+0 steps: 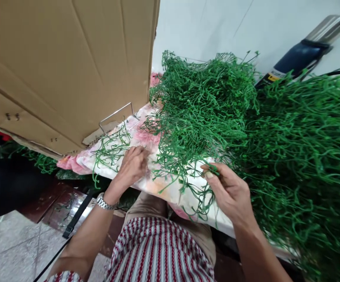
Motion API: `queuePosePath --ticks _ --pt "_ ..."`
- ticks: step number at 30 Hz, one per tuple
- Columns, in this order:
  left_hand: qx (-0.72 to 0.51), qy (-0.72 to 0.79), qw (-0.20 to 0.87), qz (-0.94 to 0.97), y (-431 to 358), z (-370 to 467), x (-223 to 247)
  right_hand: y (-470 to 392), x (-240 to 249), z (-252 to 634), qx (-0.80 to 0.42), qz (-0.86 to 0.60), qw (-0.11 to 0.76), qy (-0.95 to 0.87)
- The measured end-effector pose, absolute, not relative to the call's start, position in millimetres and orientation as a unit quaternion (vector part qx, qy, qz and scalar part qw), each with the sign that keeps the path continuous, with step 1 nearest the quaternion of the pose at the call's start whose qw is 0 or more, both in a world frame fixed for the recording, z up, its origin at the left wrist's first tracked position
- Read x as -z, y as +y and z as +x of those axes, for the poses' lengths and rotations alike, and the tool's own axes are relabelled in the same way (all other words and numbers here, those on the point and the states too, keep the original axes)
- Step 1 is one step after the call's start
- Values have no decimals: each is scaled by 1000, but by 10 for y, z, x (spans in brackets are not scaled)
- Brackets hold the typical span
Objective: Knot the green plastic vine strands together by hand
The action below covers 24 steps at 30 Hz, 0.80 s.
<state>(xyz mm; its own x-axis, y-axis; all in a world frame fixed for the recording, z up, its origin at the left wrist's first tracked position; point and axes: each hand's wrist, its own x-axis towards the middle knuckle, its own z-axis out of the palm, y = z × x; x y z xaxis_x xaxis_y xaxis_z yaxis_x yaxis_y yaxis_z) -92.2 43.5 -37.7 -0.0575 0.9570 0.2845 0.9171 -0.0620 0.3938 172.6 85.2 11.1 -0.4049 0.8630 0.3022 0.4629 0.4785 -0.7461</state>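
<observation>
My right hand (231,190) pinches a small sprig of green artificial foliage (203,194) between thumb and fingers, its thin stems dangling over the front of the table. My left hand (133,164), with a watch at the wrist, rests knuckles up on the flowered cloth (146,135). Its fingers are curled under, so what they hold, if anything, is hidden. Just left of that hand lie loose green sprigs (111,150). A large tangled pile of green artificial foliage (208,98) sits beyond both hands.
Another dense foliage heap (305,156) fills the right side. Behind it a dark blue heat gun (297,56) stands tilted, its metal nozzle pointing up right. A tall cardboard panel (70,70) stands at the left, with a bent wire (115,113) at its foot. A white wall (199,27) closes the back.
</observation>
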Motion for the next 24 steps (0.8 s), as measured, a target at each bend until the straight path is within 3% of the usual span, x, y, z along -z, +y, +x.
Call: queuePosePath --ticks 5,12,17,19,24 --pt "-174 755 -79 627 506 -1208 361 797 -149 1697 -219 -371 367 -824" --pt "-436 604 50 666 434 -932 89 736 -189 1643 -131 -273 305 -903" --pt "-509 545 13 666 430 -704 -294 664 -176 1700 -104 -241 263 -929" --pt "-453 522 38 722 490 -654 -432 636 -162 1730 -95 -235 233 -939" --pt "-137 392 151 897 902 -373 -467 584 -124 1772 -90 -224 220 -945"
